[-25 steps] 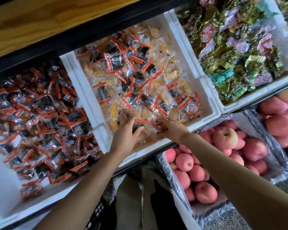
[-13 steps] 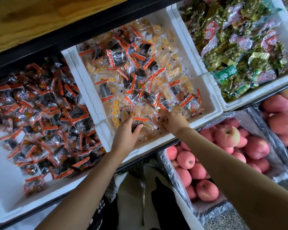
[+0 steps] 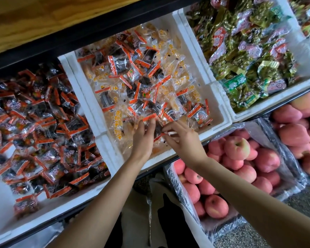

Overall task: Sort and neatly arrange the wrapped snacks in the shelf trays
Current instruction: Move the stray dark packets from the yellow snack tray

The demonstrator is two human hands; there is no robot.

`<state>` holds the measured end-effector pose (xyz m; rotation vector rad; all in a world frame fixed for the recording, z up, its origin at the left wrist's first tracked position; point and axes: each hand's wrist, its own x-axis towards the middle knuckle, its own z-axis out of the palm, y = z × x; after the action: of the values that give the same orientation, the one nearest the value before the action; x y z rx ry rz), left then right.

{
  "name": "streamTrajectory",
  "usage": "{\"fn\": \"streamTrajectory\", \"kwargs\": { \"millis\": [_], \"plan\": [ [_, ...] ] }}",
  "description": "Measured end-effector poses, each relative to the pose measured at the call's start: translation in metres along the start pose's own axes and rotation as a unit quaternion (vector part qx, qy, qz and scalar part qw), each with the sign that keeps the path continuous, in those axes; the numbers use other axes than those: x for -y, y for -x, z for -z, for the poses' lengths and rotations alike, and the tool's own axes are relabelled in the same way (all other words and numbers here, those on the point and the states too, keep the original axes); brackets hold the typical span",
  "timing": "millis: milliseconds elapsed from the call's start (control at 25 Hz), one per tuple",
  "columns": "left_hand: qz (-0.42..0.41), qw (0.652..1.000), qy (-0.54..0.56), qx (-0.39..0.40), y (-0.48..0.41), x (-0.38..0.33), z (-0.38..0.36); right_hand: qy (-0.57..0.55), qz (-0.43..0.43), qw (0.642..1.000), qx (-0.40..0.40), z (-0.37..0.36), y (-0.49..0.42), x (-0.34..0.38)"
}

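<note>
Your left hand (image 3: pixel 143 138) curls round a dark orange-ended packet (image 3: pixel 157 130) at six o'clock in the middle tray (image 3: pixel 217 104). Your right hand (image 3: pixel 183 140) pinches its sealed end, probably to lift it clear of the yellow packets (image 3: pixel 117 122) for the left tray (image 3: pixel 0 208) at nine o'clock.

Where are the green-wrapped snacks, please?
The green-wrapped snacks fill the top-right tray in the head view, right of the mixed-snack tray, above the apples.

Left hand (image 3: pixel 143 138), right hand (image 3: pixel 184 140) — dark packet (image 3: pixel 157 130)
</note>
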<state>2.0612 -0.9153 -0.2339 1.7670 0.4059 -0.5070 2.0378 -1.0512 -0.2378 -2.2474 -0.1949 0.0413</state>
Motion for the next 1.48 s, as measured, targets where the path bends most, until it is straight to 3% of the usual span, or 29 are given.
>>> {"fn": "streamTrajectory", "kwargs": {
  "millis": [120, 280, 400, 480, 560, 680, 880, 1080, 1320, 1480],
  "plan": [
    [0.002, 0.997, 0.077, 0.011, -0.004, -0.005, -0.001, -0.087, -0.003, 0.996, 0.015, 0.003, 0.0, 0.002],
    [-0.052, 0.998, 0.019, 0.019, -0.009, -0.003, 0.002, -0.205, -0.059, 0.976, 0.036, 0.024, -0.001, -0.003],
    [-0.08, 0.996, -0.042, 0.026, -0.011, -0.002, 0.0, -0.007, -0.119, 0.993, 0.003, 0.043, -0.025, -0.049],
    [-0.075, 0.995, -0.06, 0.024, -0.015, 0.001, -0.001, 0.116, -0.235, 0.963, 0.066, 0.056, -0.042, -0.084],
    [-0.069, 0.994, -0.074, 0.027, -0.018, 0.0, -0.003, 0.156, -0.29, 0.935, 0.13, 0.057, -0.049, -0.102],
    [-0.068, 0.995, -0.066, 0.036, -0.021, 0.002, -0.004, 0.149, -0.299, 0.936, 0.114, 0.048, -0.05, -0.112],
    [-0.084, 0.993, -0.078, -0.001, -0.02, 0.006, 0.003, 0.243, -0.269, 0.926, 0.11, 0.052, -0.05, -0.1],
    [-0.075, 0.99, -0.1, -0.069, -0.017, 0.015, 0.047, 0.154, -0.179, 0.971, -0.018, 0.048, -0.055, -0.037],
    [-0.086, 0.973, -0.167, -0.136, 0.013, 0.052, 0.148, 0.021, -0.077, 0.99, 0.115, -0.049, -0.05, 0.062],
    [-0.027, 0.965, -0.205, -0.163, 0.029, 0.093, 0.232, 0.029, -0.069, 0.98, 0.186, -0.12, -0.061, 0.103]
  ]
}}
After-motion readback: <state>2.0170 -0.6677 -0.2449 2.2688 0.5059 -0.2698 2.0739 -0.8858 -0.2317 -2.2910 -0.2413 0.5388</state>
